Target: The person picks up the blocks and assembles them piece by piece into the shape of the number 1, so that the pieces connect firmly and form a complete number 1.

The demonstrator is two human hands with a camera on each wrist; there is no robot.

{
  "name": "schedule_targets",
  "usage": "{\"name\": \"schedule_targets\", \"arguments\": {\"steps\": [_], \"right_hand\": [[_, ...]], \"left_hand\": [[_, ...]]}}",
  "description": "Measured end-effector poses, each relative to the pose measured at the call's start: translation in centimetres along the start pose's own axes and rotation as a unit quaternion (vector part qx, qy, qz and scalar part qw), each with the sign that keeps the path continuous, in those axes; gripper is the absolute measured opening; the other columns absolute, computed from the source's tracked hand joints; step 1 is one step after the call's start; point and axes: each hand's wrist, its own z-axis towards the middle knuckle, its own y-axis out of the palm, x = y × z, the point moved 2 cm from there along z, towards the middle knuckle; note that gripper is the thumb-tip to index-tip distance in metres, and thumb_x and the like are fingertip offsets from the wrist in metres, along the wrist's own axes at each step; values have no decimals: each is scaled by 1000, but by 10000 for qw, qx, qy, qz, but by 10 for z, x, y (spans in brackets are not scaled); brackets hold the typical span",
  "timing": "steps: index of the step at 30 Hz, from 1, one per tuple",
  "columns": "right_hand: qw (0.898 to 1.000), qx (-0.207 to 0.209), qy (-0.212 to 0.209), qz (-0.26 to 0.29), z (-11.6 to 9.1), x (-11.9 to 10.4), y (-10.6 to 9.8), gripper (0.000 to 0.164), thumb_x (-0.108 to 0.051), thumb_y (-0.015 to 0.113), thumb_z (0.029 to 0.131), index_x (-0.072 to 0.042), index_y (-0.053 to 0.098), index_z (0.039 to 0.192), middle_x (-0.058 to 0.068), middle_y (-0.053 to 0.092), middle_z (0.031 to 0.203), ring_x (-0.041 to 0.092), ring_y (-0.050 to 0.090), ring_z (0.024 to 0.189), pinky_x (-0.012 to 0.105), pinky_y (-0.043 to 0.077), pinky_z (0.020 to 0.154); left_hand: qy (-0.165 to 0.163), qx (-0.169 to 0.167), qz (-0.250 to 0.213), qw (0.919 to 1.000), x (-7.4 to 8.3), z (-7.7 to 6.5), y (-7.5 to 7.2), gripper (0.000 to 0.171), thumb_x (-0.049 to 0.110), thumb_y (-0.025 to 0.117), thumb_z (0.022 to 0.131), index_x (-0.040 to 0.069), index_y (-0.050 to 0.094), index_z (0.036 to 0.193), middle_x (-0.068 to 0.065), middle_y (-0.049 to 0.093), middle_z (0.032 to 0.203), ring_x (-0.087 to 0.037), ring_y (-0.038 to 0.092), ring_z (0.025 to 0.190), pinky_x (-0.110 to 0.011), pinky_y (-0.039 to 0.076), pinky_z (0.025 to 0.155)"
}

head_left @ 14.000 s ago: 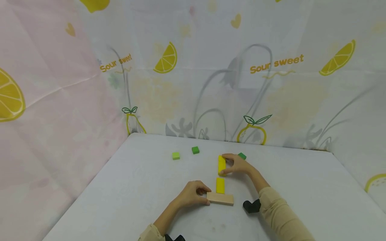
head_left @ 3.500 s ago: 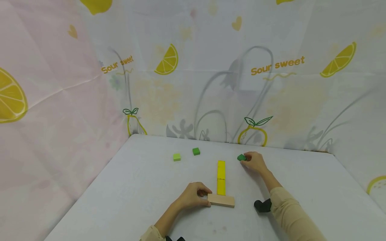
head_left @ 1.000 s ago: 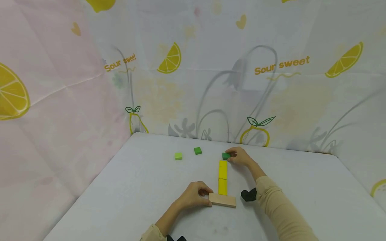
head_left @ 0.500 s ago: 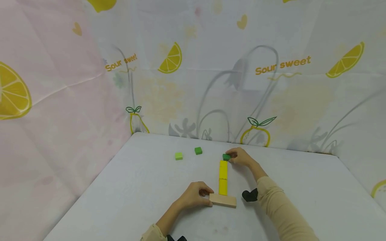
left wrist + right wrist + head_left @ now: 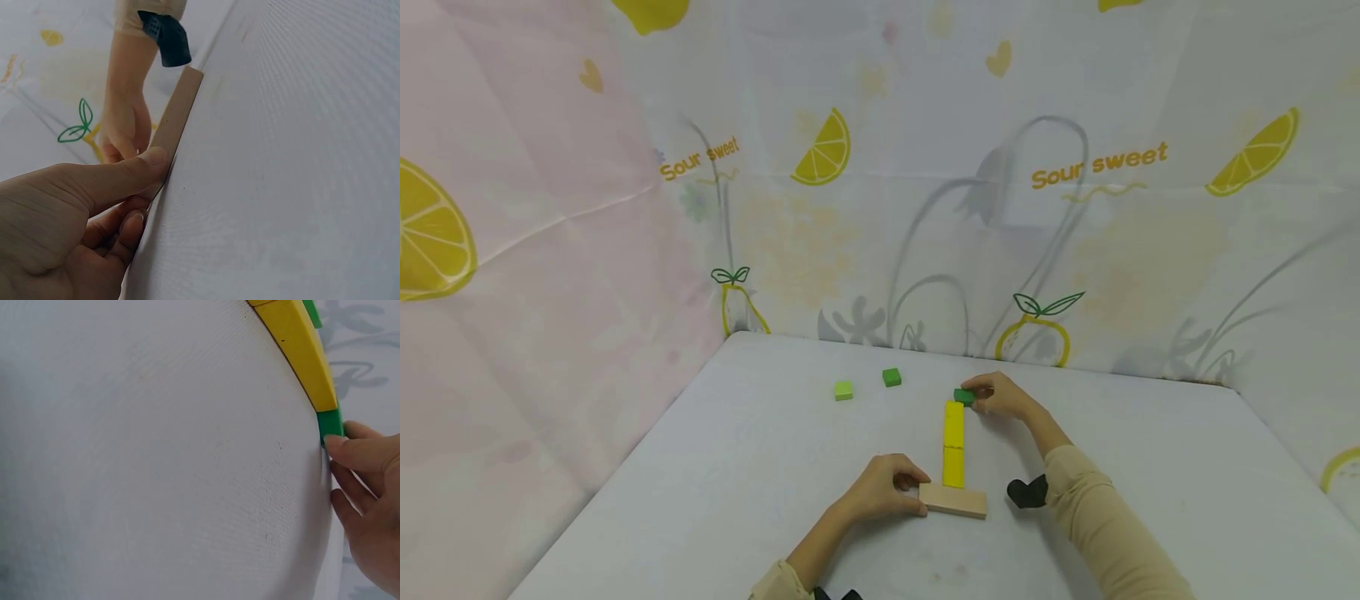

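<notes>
Currently, left hand (image 5: 880, 487) is pinching a pale wooden bar (image 5: 955, 501) by its left end. Right hand (image 5: 1000, 397) is gripping a small green block (image 5: 963, 397) at the far end of two oblong yellow blocks (image 5: 953, 426).

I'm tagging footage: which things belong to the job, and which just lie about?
In use: wooden block, held by the left hand; near yellow block; far yellow block; dark green block, held by the right hand.
Apparently lying about: lime block; mid-green block.
</notes>
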Motion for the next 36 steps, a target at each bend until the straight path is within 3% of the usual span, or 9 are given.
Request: {"name": "schedule_targets", "arguments": {"steps": [24, 31, 36], "right_hand": [[9997, 101, -20, 223, -2, 8, 5, 42, 4, 56, 85, 13, 51, 125, 30, 53, 126, 43, 49, 117, 52, 37, 99], [9995, 196, -71, 243, -4, 12, 5, 43, 2, 59, 85, 11, 52, 126, 29, 51, 129, 43, 45, 122, 53, 34, 102], [9980, 280, -12, 567, -5, 14, 5, 46, 0, 63, 82, 10, 53, 126, 29, 50, 130, 44, 42, 124, 55, 31, 103]], "left_hand": [[0, 18, -2, 10000, 0, -1, 0, 32, 7, 83, 68, -1, 71, 97, -5, 65, 88, -6, 53, 76, -19, 46, 70], [-6, 29, 11, 10000, -1, -1, 1, 32, 7, 83, 68, -1, 71, 97, -4, 65, 88, -6, 53, 76, -19, 46, 70], [1, 32, 55, 10000, -1, 0, 1, 33, 8, 83, 68, -1, 71, 97, -4, 65, 87, -6, 53, 76, -19, 46, 70]]}}
